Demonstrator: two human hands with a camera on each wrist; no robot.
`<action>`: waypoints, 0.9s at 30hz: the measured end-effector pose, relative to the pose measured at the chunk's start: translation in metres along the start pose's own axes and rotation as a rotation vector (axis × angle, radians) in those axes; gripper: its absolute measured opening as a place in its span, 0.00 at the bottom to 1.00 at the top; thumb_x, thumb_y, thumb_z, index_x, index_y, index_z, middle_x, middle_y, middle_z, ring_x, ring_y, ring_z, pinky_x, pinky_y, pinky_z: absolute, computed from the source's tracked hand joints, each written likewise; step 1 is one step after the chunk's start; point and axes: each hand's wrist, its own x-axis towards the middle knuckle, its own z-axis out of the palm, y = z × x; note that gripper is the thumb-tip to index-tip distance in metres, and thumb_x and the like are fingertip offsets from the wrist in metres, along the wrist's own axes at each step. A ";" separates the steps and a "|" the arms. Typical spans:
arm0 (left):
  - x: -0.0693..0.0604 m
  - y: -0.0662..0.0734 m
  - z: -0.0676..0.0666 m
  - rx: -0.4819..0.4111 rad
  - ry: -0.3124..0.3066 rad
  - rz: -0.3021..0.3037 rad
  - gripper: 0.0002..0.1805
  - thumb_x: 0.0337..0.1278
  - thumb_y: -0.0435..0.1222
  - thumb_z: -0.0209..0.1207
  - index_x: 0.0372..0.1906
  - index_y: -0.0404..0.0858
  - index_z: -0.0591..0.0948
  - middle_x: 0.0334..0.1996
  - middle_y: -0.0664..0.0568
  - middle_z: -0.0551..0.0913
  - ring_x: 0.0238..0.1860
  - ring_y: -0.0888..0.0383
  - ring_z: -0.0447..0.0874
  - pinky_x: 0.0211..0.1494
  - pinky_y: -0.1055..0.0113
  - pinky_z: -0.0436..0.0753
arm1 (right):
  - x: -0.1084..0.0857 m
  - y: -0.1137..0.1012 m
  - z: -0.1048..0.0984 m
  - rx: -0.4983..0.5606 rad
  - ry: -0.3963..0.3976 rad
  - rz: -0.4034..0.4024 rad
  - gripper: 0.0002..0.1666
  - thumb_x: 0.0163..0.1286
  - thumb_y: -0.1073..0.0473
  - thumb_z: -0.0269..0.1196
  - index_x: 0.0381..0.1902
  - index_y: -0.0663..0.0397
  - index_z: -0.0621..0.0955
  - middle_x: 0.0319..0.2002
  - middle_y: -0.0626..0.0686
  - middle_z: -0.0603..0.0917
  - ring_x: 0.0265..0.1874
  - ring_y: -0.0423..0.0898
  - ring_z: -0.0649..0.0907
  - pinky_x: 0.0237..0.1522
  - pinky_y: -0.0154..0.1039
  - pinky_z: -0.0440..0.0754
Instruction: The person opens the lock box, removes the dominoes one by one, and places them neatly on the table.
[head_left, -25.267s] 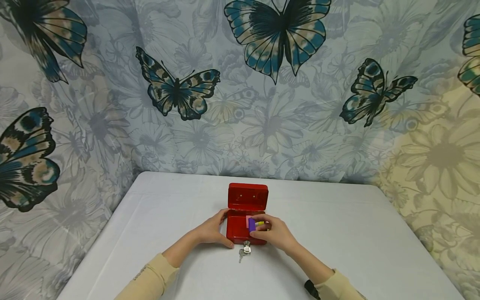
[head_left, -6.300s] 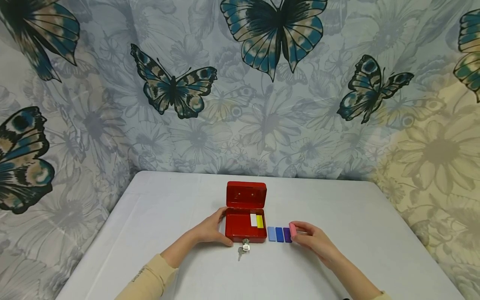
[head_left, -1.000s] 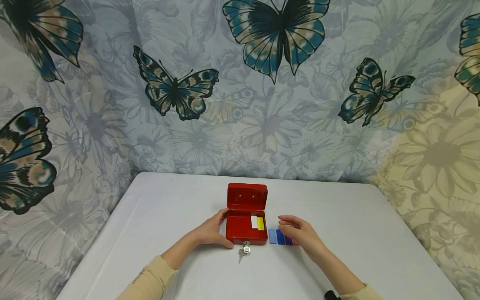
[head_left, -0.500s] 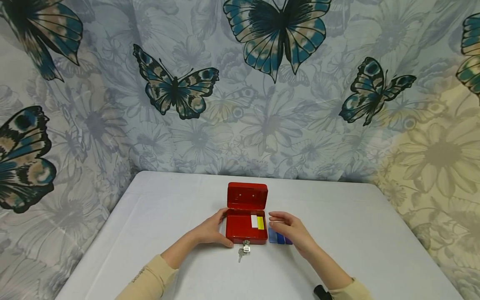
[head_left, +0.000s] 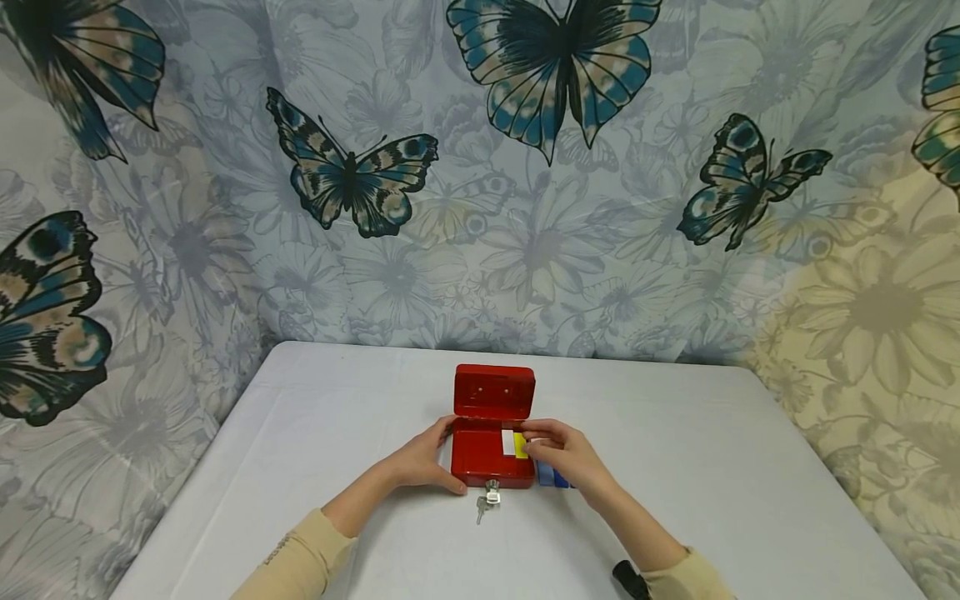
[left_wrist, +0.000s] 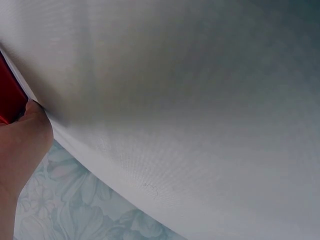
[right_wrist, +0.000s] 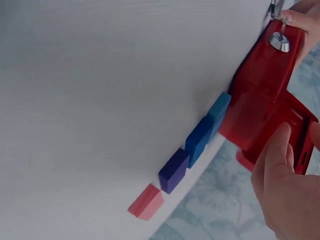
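Note:
A red metal cash box (head_left: 487,454) sits on the white table with its lid (head_left: 494,392) raised. My left hand (head_left: 418,457) grips its left side, thumb at the front corner and fingers toward the back. Inside the box, at the right, a white block (head_left: 508,442) and a yellow block (head_left: 520,447) lie side by side. My right hand (head_left: 567,457) reaches over the box's right wall, fingertips at the yellow block; fingers and thumb stand apart in the right wrist view. Beside the box lie a light blue block (right_wrist: 218,114), a blue block (right_wrist: 198,141), a purple block (right_wrist: 174,170) and a pink block (right_wrist: 146,202).
A silver lock (head_left: 492,493) with a key (head_left: 482,510) hangs at the front of the box. The table (head_left: 360,383) has a white cover. A butterfly-print cloth (head_left: 525,250) hangs behind it. A black wrist strap (head_left: 630,577) shows near my right sleeve.
My right hand has moved left from above the row of blocks to the box's right side. Earlier it set the pink block down beside the purple one. My left hand stays on the box.

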 end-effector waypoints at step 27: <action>-0.001 0.002 -0.001 0.003 -0.006 -0.011 0.58 0.34 0.40 0.78 0.73 0.38 0.57 0.70 0.43 0.64 0.69 0.43 0.62 0.69 0.48 0.67 | 0.013 -0.007 0.024 -0.385 -0.039 -0.213 0.21 0.62 0.66 0.67 0.53 0.63 0.79 0.49 0.61 0.83 0.42 0.55 0.84 0.41 0.45 0.87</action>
